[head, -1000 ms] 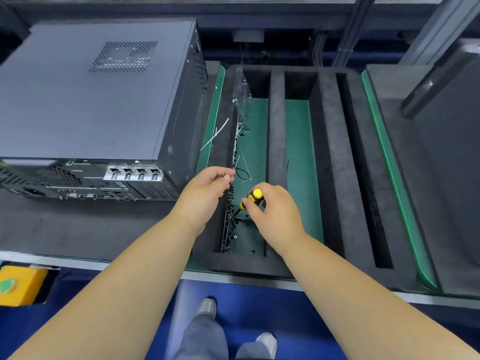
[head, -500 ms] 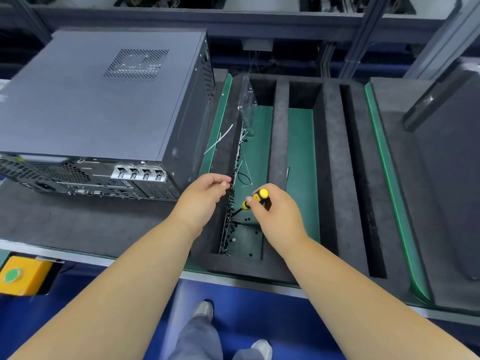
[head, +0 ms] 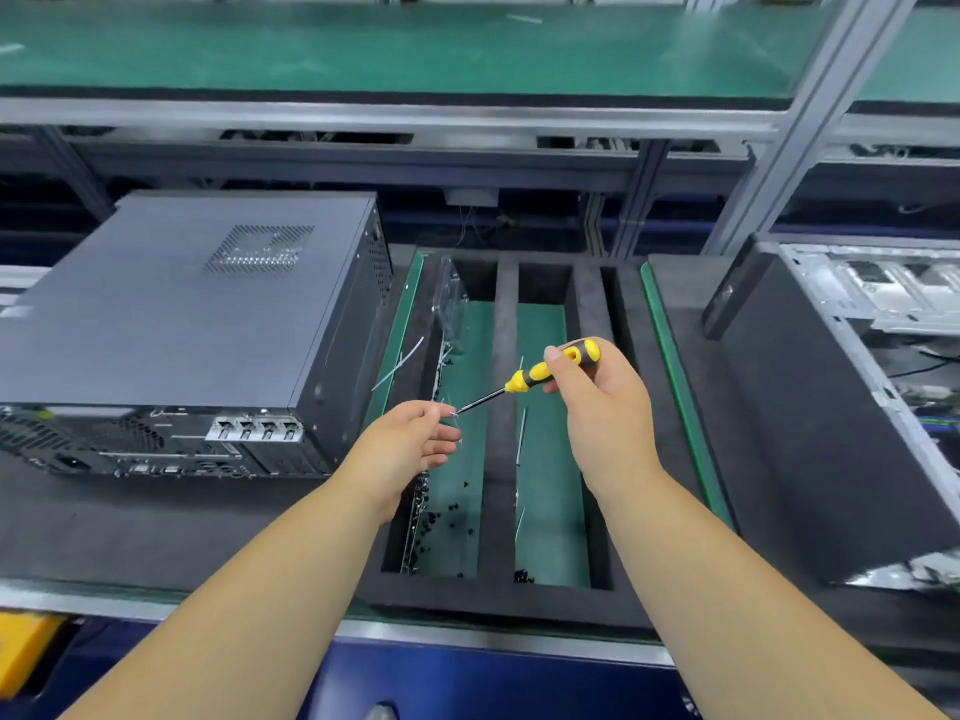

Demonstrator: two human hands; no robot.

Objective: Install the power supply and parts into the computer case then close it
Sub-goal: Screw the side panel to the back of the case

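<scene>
Computer case (head: 171, 324) lies closed on the bench, left of the foam tray (head: 501, 597). Above the tray, right hand (head: 605, 407) fingers clamped on a yellow-black screwdriver (head: 530, 379). Its tip meets the left hand (head: 410, 441), fingers pinched on something tiny, maybe a screw.

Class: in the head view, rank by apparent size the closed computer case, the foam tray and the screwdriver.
1. closed computer case
2. foam tray, close in size; lens distortion makes this order unsure
3. screwdriver, clearly smallest
</scene>
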